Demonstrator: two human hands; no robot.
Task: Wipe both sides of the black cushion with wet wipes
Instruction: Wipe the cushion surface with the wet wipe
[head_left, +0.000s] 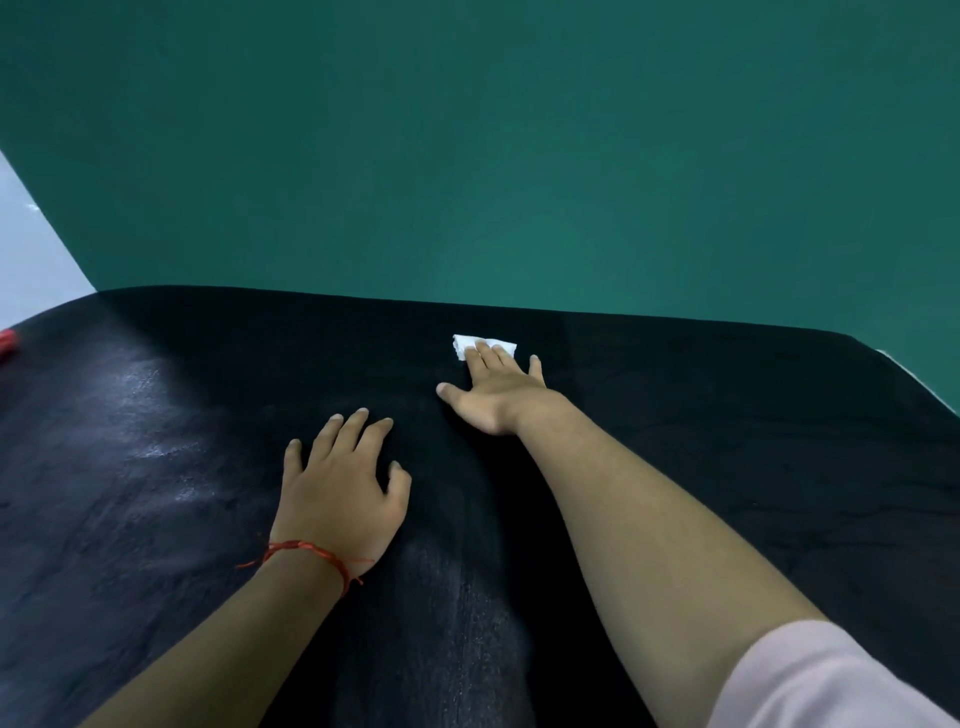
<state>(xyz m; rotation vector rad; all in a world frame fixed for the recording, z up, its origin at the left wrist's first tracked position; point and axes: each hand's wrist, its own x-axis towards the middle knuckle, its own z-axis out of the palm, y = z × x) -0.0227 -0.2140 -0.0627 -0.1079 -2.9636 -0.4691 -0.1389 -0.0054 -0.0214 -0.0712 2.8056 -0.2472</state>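
Big black cushion, flat on a green surface. Takes up the whole lower half of the view. Long way running left to right, short way running from near to far. Far edge sloping down a little toward the right. Round corners at the far left and the far right. Top a bit fuzzy, with shiny pale patches on the left part and down the near middle.

Small white wet wipe, folded, on top of the cushion close to the far edge, a little right of the middle. Long way lying left to right too, the same as the cushion.

Right hand reaching far out, open and flat, palm down. Straight fingers pressing on the wipe, thumb stuck out to the left, touching the cushion. Not curled round anything. Pale pink sleeve at the bottom right corner.

Left hand nearer, also open, palm down on the cushion, fingers spread a little. Holding nothing. Thin red string bracelet round that wrist.

Bit of something red at the left edge of the view, too cut off to tell what. Strip of pale floor beyond the green, at the far left.
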